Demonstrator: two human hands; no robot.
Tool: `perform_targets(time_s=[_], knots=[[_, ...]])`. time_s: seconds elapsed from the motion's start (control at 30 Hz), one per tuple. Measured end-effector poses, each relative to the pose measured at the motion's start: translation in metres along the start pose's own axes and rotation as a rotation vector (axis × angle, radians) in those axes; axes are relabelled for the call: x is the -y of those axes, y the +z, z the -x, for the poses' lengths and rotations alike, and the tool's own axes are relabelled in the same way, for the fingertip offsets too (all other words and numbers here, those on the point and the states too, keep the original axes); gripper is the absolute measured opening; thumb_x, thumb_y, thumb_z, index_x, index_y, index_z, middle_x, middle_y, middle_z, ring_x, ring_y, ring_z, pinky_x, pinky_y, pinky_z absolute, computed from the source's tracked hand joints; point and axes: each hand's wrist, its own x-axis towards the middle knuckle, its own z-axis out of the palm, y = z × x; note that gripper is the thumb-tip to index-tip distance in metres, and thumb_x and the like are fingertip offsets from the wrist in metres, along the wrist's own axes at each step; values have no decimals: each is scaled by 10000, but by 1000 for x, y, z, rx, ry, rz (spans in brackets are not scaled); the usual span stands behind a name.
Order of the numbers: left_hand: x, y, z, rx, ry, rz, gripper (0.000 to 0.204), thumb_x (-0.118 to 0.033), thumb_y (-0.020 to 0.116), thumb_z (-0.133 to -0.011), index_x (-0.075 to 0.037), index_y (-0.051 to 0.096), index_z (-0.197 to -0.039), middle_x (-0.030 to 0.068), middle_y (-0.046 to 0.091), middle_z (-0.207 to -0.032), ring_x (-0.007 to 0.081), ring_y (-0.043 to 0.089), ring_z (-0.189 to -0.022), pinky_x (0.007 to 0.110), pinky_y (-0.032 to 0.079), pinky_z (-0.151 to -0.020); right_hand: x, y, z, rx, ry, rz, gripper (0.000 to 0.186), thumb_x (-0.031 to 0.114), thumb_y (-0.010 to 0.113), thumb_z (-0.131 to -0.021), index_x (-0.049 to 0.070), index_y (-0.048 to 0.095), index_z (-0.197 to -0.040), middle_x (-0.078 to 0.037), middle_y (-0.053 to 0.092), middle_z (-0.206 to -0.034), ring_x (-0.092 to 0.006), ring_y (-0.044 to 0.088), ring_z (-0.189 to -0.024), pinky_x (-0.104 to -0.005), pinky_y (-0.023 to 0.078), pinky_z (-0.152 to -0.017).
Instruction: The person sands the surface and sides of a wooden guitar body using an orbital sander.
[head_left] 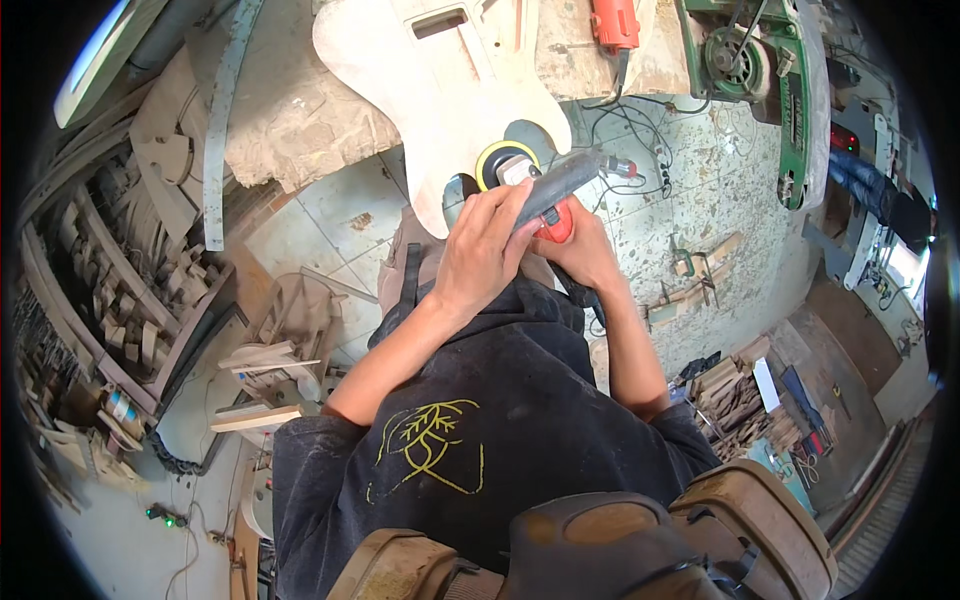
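Note:
A pale wooden electric guitar body (465, 110) lies at the top centre, its near horn jutting past the workbench edge. Against its near side rests the round, yellow-rimmed pad of a power sander (556, 222), which has a red-and-black body. A dark grey tube-shaped part slants above the tool and hides some of it. My left hand (478, 243) is closed around the sander's front, close behind the pad. Wrapped around the red rear part is my right hand (580, 248), its fingers partly hidden.
The rough workbench (300, 125) holds an orange power tool (615, 25). A green machine with a pulley (735, 62) stands at the far right. Black cables (640, 140) trail over the dusty floor. Wood offcuts (735, 395) lie lower right; shelves of curved wood pieces (130, 290) fill the left.

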Motion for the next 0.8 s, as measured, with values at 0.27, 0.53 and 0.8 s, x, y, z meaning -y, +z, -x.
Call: perform_targets(time_s=[0.27, 0.53, 0.8], knots=[[0, 1, 1, -7, 24, -10, 476, -95, 754, -895, 12, 617, -1338, 193, 668, -1146, 358, 658, -1018, 418, 541, -872, 7, -7, 0, 0, -8, 14, 674, 365, 867, -695, 2, 594, -1193, -247, 726, -1030, -441, 693, -993, -478, 541, -864], [3, 8, 1, -51, 19, -42, 464, -107, 748, -906, 16, 621, -1335, 198, 672, -1154, 353, 663, -1031, 417, 546, -882, 4, -13, -11, -1, -91, 8, 762, 373, 857, -692, -19, 569, -1279, -257, 725, -1037, -445, 694, -991, -471, 546, -856], [1, 13, 1, -66, 23, -45, 473, -103, 750, -901, 16, 623, -1341, 197, 675, -1161, 352, 667, -1033, 415, 548, -882, 1, -19, -14, -1, -121, 12, 714, 374, 844, -684, -11, 586, -1227, -255, 725, -1013, -441, 696, -965, -471, 544, -844]])
